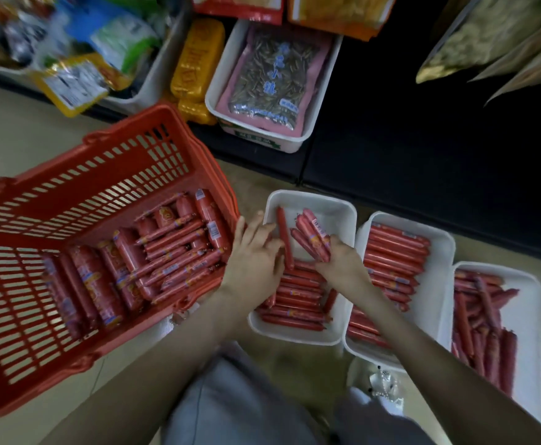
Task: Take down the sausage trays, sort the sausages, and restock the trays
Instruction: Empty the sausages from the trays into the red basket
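While the right hand (339, 261) clamps a small bundle of thin red plastic-wrapped sausages (314, 236) between thumb and fingers, the left hand (253, 252) hovers beside it with fingers spread, touching one loose sausage (284, 236). Both work over the leftmost white rectangular plastic tray (336, 203) on the floor, whose near half is already layered with sausages lying crosswise. The bundle's long axis runs roughly at right angles to that layer, so it likely needs turning before laying down. Two more white trays (442, 252) sit to its right; a red plastic shopping basket (70, 200) of mixed sausages stands left.
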A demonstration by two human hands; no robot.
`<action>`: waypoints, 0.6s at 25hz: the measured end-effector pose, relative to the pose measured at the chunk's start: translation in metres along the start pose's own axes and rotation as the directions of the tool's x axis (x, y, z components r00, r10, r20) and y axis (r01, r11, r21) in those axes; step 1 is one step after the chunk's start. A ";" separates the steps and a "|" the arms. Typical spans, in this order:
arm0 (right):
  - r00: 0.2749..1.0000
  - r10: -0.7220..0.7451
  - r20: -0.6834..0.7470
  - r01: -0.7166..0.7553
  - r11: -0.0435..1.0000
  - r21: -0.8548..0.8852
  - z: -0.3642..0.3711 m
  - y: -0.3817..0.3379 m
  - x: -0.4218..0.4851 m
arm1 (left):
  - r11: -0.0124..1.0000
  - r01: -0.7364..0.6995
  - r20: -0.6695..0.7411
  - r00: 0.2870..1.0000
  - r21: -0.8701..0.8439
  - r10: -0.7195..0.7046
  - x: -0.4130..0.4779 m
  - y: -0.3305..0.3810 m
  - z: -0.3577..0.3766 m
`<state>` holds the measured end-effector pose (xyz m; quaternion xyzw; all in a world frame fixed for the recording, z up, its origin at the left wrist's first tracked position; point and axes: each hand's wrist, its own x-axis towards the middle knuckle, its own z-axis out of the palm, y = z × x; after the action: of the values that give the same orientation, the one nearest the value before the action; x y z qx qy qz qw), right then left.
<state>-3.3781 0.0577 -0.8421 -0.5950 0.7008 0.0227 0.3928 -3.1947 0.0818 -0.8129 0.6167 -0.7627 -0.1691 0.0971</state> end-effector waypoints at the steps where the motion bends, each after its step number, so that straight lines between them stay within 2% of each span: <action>1: 1.000 0.005 -0.006 -0.004 0.994 0.113 -0.015 -0.014 -0.013 | 0.981 0.077 0.020 0.997 -0.179 -0.074 -0.001 0.003 -0.015; 3: 0.999 -0.032 0.039 0.020 0.960 0.280 -0.040 -0.050 -0.046 | 0.809 0.317 0.194 0.948 -0.495 -0.253 -0.008 0.013 -0.056; 5: 0.983 -0.139 0.122 0.085 0.925 0.369 -0.056 -0.091 -0.076 | 0.529 0.535 0.460 0.843 -0.659 -0.280 -0.016 0.020 -0.095; 7: 0.958 -0.243 0.153 0.160 0.893 0.421 -0.061 -0.134 -0.105 | 0.190 0.578 0.535 0.811 -0.793 -0.236 -0.031 0.021 -0.132; 8: 0.947 -0.283 0.152 0.186 0.870 0.457 -0.061 -0.154 -0.118 | 0.078 0.548 0.518 0.821 -0.833 -0.241 -0.041 0.017 -0.149; 11: 0.913 -0.371 0.170 0.213 0.788 0.578 -0.054 -0.210 -0.153 | -0.060 0.418 0.413 0.851 -0.907 -0.323 -0.075 -0.007 -0.193; 15: 0.867 -0.403 0.294 0.125 0.746 0.654 -0.032 -0.269 -0.190 | -0.230 0.328 0.397 0.818 -0.916 -0.415 -0.129 -0.051 -0.246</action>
<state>-3.1688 0.1187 -0.5925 -0.5103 0.4747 -0.1371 0.7039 -3.0326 0.1645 -0.5969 0.5457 -0.1623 -0.6680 0.4793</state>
